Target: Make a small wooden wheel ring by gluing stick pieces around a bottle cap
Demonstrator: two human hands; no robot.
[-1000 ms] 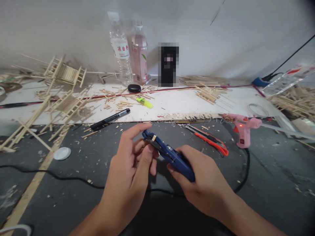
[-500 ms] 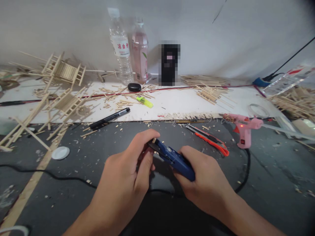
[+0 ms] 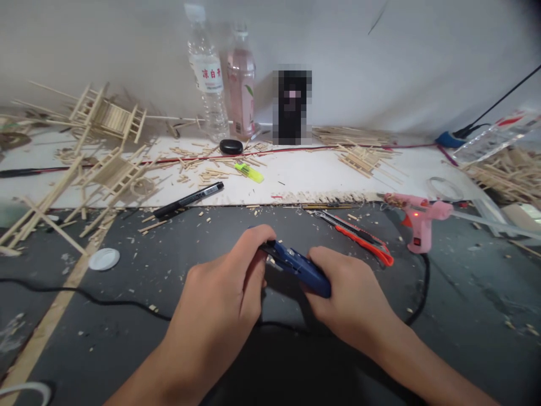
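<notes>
My right hand (image 3: 350, 287) is wrapped round the blue handles of a pair of cutting pliers (image 3: 302, 269), held low over the dark tabletop. The dark jaws point up and left, toward the fingertips of my left hand (image 3: 228, 287). That hand is closed, index finger curled over the jaw tip and thumb beneath it. Whatever its fingers pinch is hidden behind them and the jaws. Just beyond my right hand lies a red-and-black utility knife (image 3: 359, 239). A pink hot glue gun (image 3: 420, 220) with a lit red light stands farther right.
Small stick-built wooden chairs (image 3: 112, 121) and loose sticks are at the left. Several cut stick pieces, a black marker (image 3: 190, 200) and a yellow-green highlighter (image 3: 249, 172) lie ahead. Two bottles (image 3: 240, 84) stand by the wall. A black cable (image 3: 110, 304) crosses the table.
Both hands and the pliers have shifted slightly, the handle end rising a little. The pale wood bit seen at the jaw tip before is now out of sight.
</notes>
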